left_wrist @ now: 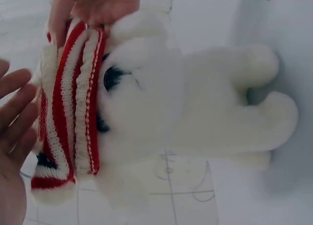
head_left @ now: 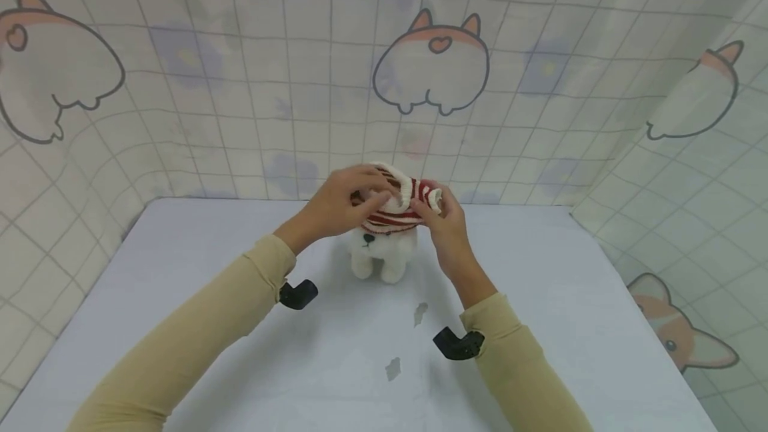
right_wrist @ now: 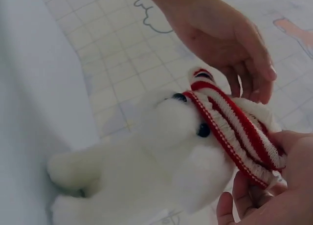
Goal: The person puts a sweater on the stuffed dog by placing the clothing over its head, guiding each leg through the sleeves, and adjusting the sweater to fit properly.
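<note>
1. The surface is a pale sheet running up to a backdrop of printed cloth with cartoon corgi shapes. Two small grey marks lie on it toward the near edge, between the person's forearms.

2. A white plush dog sits upright close to the far edge of the surface, about midway between its left and right edges, facing the person. It looks light and thoroughly soft – likely to tip or squash under a push, so it is best steadied at the head or body, not by a paw.

3. The left hand arches over the top of the toy's head from the left. In the head view its fingers curl onto the knitted rim, but the wrist views do not show a firm pinch, so I cannot tell whether this grip is closed on the knit or only resting there.

4. The right hand pinches the hat's edge on the right side of the head; its grip is thumb and fingertips pressed together on the knit.

5. A red-and-white striped knit hat sits over the dog's head, its ribbed band lying just above the eyes. It appears stretchy, limp and not slippery – the ribbed rim is the sensible place to hold.
</note>
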